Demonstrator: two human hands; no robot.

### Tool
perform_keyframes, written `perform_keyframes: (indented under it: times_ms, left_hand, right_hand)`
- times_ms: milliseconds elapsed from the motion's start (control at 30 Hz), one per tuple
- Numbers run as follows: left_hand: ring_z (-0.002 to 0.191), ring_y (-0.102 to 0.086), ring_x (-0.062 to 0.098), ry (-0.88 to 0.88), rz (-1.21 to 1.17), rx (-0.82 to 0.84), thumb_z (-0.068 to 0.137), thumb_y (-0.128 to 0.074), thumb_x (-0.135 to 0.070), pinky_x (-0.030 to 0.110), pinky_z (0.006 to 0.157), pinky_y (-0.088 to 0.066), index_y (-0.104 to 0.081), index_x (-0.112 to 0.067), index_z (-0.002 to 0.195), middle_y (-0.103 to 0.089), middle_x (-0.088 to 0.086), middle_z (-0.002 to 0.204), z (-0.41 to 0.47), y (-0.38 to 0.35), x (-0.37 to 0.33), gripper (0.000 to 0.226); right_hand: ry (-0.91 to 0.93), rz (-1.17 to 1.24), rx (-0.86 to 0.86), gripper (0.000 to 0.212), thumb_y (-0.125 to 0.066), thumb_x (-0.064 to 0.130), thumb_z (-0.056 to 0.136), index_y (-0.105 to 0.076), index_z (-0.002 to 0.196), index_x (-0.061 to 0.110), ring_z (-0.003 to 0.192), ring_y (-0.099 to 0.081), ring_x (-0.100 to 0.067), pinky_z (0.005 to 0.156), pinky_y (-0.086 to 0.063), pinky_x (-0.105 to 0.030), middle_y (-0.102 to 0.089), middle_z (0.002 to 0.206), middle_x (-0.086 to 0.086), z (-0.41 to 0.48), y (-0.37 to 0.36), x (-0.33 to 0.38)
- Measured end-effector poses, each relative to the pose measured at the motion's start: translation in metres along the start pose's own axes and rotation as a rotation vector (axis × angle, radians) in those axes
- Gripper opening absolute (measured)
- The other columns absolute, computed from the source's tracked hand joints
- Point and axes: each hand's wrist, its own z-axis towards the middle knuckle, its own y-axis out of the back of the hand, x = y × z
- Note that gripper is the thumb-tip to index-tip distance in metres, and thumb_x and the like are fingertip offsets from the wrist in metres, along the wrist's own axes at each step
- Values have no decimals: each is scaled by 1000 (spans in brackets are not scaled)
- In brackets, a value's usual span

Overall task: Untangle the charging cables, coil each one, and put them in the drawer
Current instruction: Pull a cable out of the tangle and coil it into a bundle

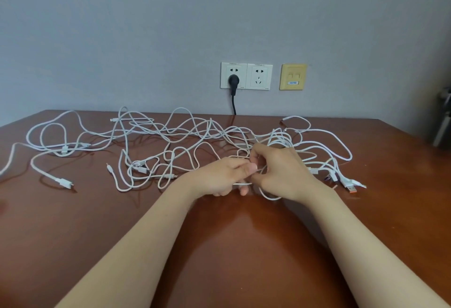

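Observation:
Several white charging cables [170, 134] lie tangled across the far half of a brown wooden table [219, 246]. My left hand [219, 176] and my right hand [280, 171] meet over the middle of the tangle. Each pinches a strand of white cable between thumb and fingers, the two hands almost touching. A loop of that cable [271, 196] hangs below my right hand. Plug ends lie loose at the left [64, 182] and the right, one with an orange tip [351, 188]. No drawer shows in the view.
Two white wall sockets [246, 76] and a yellow data plate [292, 77] sit on the grey wall behind the table. A black plug and cord [233, 93] hang from the left socket. A dark object [444, 122] stands at the right edge.

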Motion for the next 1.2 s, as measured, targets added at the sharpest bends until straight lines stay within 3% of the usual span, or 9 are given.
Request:
perform_keyframes:
  times_ms: [133,267,367,533,667,733,867,967,1200]
  left_hand:
    - [30,-23,2,-18,-16,-17,101,-35,-28,12,33,-19,-51,0,106,-42,3,61,-1,1,0,33]
    - [32,-27,1,-41,-59,-95,101,-37,-24,10,36,-22,-53,-12,83,-32,-1,57,-2,7,6,26]
    - [31,-29,1,-21,-32,-256,102,-34,-25,17,41,-23,-56,-22,82,-35,-8,52,-1,17,17,29]
    - [35,-37,-1,0,-80,-436,102,-32,-23,18,44,-25,-47,-22,76,-38,-5,61,8,19,24,30]
    - [37,-41,4,34,-108,-424,101,-34,-30,24,50,-33,-42,-22,79,-39,0,65,10,17,22,24]
    - [45,-48,22,53,-92,-383,100,-36,-32,30,58,-44,-43,-22,85,-44,8,68,9,16,20,19]
    - [38,-32,3,76,-118,-331,98,-44,-25,22,43,-25,-49,-20,89,-43,-4,60,11,16,21,12]
    - [35,-25,5,106,-147,-279,97,-47,-20,16,36,-22,-51,-17,78,-40,-1,58,10,15,20,20]
    - [47,-36,13,131,-125,-428,100,-39,-21,23,45,-30,-39,-17,73,-45,0,61,12,8,16,27]
  right_hand:
    - [30,29,4,18,-61,28,79,-43,81,24,68,-46,-19,74,-26,-27,-53,67,9,1,-1,1]
    - [-27,33,44,14,-58,34,84,-46,87,28,77,-50,-20,76,-31,-29,-60,75,7,1,1,-4]
    - [-116,-13,49,2,-49,29,90,-51,91,28,92,-54,-22,78,-30,-30,-56,78,8,1,4,-10]
    - [-104,-88,-19,20,-39,32,98,-51,84,23,95,-56,-26,81,-27,-33,-55,74,5,2,-5,-7]
    - [-122,-7,-112,23,-40,30,98,-57,93,15,93,-56,-32,76,-33,-34,-66,85,-8,3,-15,1]
    - [-131,32,-116,23,-41,30,98,-58,97,15,94,-57,-32,76,-36,-35,-67,88,-9,3,-17,4]
    - [-155,84,-131,24,-41,30,98,-58,99,14,95,-56,-32,74,-35,-34,-67,90,-10,3,-18,5]
    - [-177,135,-130,24,-42,30,98,-59,99,14,92,-56,-30,70,-33,-32,-66,88,-10,3,-18,6]
    - [-199,127,3,27,-42,26,95,-52,75,13,90,-56,-34,76,-43,-38,-66,83,-12,2,-23,9]
